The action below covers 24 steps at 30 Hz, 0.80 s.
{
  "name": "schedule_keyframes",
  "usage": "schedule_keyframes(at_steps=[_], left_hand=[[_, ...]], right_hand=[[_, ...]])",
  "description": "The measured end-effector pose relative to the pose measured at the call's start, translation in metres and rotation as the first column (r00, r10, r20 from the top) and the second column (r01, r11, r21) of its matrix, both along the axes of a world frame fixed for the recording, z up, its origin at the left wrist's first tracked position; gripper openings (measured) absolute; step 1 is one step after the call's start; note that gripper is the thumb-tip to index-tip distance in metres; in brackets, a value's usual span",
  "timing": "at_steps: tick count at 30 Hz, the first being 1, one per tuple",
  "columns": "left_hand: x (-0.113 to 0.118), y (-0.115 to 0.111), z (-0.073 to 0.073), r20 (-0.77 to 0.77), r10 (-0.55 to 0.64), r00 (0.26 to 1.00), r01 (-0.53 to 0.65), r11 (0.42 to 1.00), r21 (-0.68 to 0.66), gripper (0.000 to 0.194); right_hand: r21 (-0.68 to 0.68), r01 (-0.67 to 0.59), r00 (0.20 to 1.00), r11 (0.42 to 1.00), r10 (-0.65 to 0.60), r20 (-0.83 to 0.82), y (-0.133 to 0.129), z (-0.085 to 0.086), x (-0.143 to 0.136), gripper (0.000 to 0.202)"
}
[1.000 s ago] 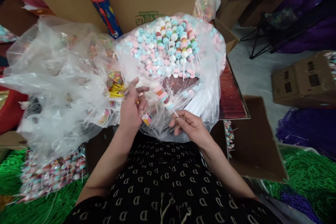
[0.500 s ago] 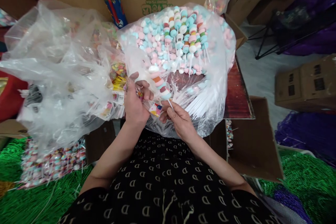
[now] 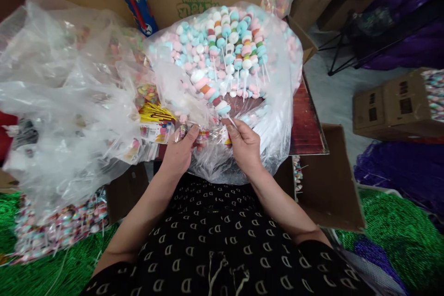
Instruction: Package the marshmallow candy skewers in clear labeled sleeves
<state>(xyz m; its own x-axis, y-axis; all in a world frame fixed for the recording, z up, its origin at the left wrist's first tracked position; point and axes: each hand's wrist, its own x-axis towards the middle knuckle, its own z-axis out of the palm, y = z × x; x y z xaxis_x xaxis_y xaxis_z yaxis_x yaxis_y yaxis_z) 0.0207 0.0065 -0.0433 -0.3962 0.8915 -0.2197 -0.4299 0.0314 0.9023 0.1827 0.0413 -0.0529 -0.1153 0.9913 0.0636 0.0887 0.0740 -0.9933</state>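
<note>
My right hand (image 3: pixel 245 144) pinches the white stick of a marshmallow skewer (image 3: pixel 210 92), which slants up and left with pink, orange, blue and white pieces. Between my hands is a clear printed wrapper (image 3: pixel 225 135). The fingers of my left hand (image 3: pixel 182 145) are closed on the wrapper's left part, where small colourful sweets show. Behind them, several finished skewers (image 3: pixel 239 39) lie on loose marshmallows (image 3: pixel 190 48) in a large clear bag (image 3: pixel 280 101). White sticks (image 3: pixel 270 136) lie in the bag's right front.
Yellow twist ties (image 3: pixel 156 113) and printed cards (image 3: pixel 156 131) lie left of my left hand, beside a big cloudy plastic bag (image 3: pixel 69 111). An open carton (image 3: pixel 329 180) stands below the red table edge (image 3: pixel 307 125). A blue tube (image 3: pixel 133 2) leans against a cardboard box at the back.
My left hand has turned from palm-up with spread fingers to a grip on the wrapper. The wrapper is now stretched between both hands, and the view has shifted slightly right.
</note>
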Motion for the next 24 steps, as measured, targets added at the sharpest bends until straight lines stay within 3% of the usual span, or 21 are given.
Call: schedule_keyframes(at_steps=[5,10,15,20,24], left_hand=[[0.011,0.001,0.006,0.107,0.061,0.992,-0.063,0.998,0.014,0.038],[0.004,0.009,0.013,0.24,0.207,0.949,-0.192,0.978,-0.082,0.035],[-0.014,0.016,0.016,0.436,0.182,0.881,-0.134,0.981,-0.14,0.039],[-0.017,0.019,0.017,0.463,0.158,0.872,-0.098,0.984,-0.15,0.053],[-0.016,0.019,0.015,0.46,0.163,0.873,-0.108,0.984,-0.144,0.048]], right_hand=[[0.055,0.048,0.998,0.997,-0.05,0.037,0.004,0.0,-0.004,0.031],[-0.05,-0.009,1.0,0.999,0.009,-0.016,0.005,0.005,0.002,0.046],[-0.089,-0.108,0.992,0.99,0.101,-0.075,-0.007,0.008,0.039,0.047],[-0.164,-0.272,0.962,0.948,0.261,-0.083,-0.027,0.002,0.076,0.044],[-0.177,-0.306,0.952,0.936,0.3,-0.061,-0.031,0.0,0.087,0.042]])
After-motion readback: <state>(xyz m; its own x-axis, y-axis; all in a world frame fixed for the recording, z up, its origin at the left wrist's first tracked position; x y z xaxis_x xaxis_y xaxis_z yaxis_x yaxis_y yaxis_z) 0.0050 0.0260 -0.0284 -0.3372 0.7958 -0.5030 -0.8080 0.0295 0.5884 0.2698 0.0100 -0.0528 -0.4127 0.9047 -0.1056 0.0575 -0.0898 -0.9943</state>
